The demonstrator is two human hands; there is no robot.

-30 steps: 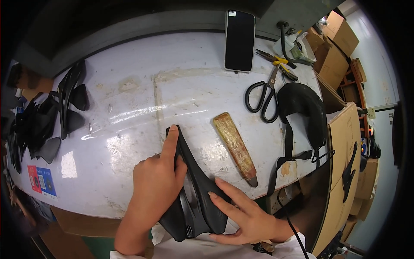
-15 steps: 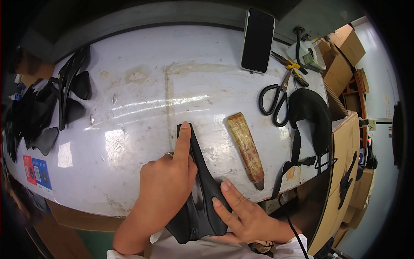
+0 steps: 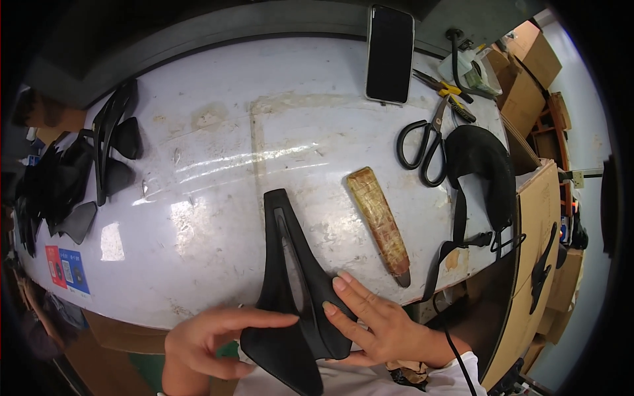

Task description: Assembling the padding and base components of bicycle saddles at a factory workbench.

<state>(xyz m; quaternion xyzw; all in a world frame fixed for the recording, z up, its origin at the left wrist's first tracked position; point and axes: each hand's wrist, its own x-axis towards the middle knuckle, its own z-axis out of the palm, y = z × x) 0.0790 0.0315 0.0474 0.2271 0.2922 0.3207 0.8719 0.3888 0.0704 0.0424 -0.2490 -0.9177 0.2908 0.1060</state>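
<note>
A black bicycle saddle [image 3: 269, 322] with a long slot down its middle lies at the front edge of the table, nose pointing away from me. My right hand [image 3: 380, 327] grips its right rear wing, fingers on top and the thumb mostly hidden beneath. At its left side is my left hand [image 3: 214, 336], index finger stretched across the saddle top toward the slot. Its thumb is apart, near the left wing's edge. Right of the saddle rests a flat tool [image 3: 378, 224] wrapped in brownish tape, with a dark tip.
Black-handled scissors [image 3: 422, 148], yellow-handled pliers [image 3: 450, 89] and a phone [image 3: 390, 56] are at the back right. A black strapped item [image 3: 485, 158] lies by the right edge, near cardboard boxes [image 3: 535, 218]. Black saddle-like parts [image 3: 63, 175] are piled at the left.
My left hand has drawn back from the saddle's nose to its left rear wing. The saddle has turned slightly, its left wing showing more. My right hand keeps its grip.
</note>
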